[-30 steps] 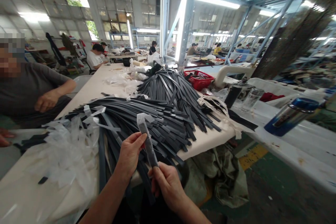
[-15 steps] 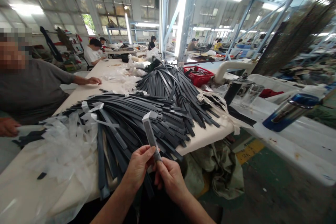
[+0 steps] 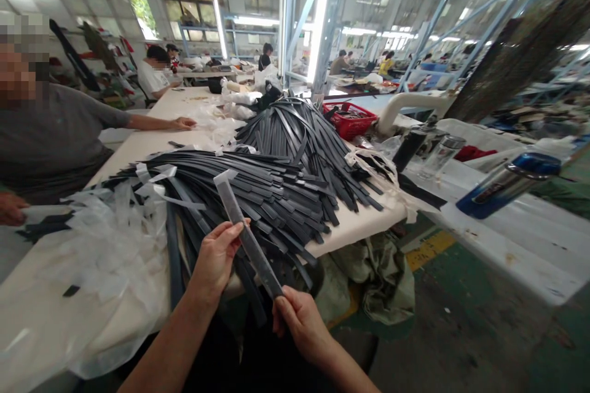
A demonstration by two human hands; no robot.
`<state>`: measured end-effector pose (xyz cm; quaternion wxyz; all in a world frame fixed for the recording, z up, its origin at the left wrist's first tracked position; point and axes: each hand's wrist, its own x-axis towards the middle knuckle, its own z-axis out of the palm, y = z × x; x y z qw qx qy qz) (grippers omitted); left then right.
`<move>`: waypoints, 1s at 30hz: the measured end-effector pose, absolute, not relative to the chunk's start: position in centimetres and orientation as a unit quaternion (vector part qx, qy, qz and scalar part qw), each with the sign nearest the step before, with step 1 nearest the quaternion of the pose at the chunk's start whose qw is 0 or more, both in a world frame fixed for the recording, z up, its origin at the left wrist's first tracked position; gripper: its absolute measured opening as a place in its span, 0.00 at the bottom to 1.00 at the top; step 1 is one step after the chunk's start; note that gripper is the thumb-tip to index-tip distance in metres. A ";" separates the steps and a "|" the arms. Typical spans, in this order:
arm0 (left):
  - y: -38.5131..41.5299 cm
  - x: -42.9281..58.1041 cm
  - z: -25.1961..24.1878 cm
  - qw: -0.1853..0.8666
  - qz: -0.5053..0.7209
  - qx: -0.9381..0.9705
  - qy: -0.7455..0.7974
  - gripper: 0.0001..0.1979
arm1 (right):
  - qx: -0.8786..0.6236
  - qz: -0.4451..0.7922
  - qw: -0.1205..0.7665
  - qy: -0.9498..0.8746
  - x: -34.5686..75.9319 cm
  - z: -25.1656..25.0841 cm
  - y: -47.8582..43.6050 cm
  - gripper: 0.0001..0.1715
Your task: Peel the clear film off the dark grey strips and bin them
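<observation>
Fingers: thumb and forefinger of the left hand (image 3: 214,261) pinch the strip at its upper half; the right hand (image 3: 297,318) grips its lower end between thumb and bent fingers.
Held strip: one flat, narrow dark-grey strip faced with translucent film (image 3: 258,255), at lower centre of the frame, slanting from upper left to lower right between the hands; a whitish tab (image 3: 224,178) bends over at its top end. Whether it runs on past the right hand cannot be told.
Near pile: long, flat dark-grey strips (image 3: 271,187), fanned across the middle of the frame behind the held strip, some hanging over the table edge.
Far pile: similar dark strips (image 3: 295,129), heaped higher, just above centre.
Film heap: crumpled translucent white ribbons (image 3: 115,252), left of the left hand; a small black scrap (image 3: 71,291) lies near their lower left.
Table: cream-coloured covered top (image 3: 359,230), bearing both piles and the ribbons.
Right side: red plastic lattice basket (image 3: 353,126) beside the far pile; blue-and-silver metal flask (image 3: 507,187), tilted in view, on a white bench (image 3: 516,252).
Below: crumpled olive-green cloth (image 3: 389,285), under the table edge, right of centre.
Left side: co-worker in a dark-grey shirt (image 3: 59,138), one hand (image 3: 184,123) reaching over the table, the other at the left edge.
</observation>
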<state>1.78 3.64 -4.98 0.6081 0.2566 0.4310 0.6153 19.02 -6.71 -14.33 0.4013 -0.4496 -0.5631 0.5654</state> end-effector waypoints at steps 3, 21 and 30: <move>3.0 1.8 -5.4 0.609 0.602 0.279 0.435 0.16 | -0.453 0.563 0.389 -0.572 20.2 -14.8 -8.0 0.31; -3.1 5.1 -10.6 0.687 0.473 0.346 0.430 0.19 | -0.463 0.498 0.487 -0.548 17.1 -10.7 -4.7 0.29; 2.6 3.4 -6.3 0.646 0.604 0.230 0.405 0.23 | -0.477 0.546 0.416 -0.549 17.6 -13.4 -5.7 0.35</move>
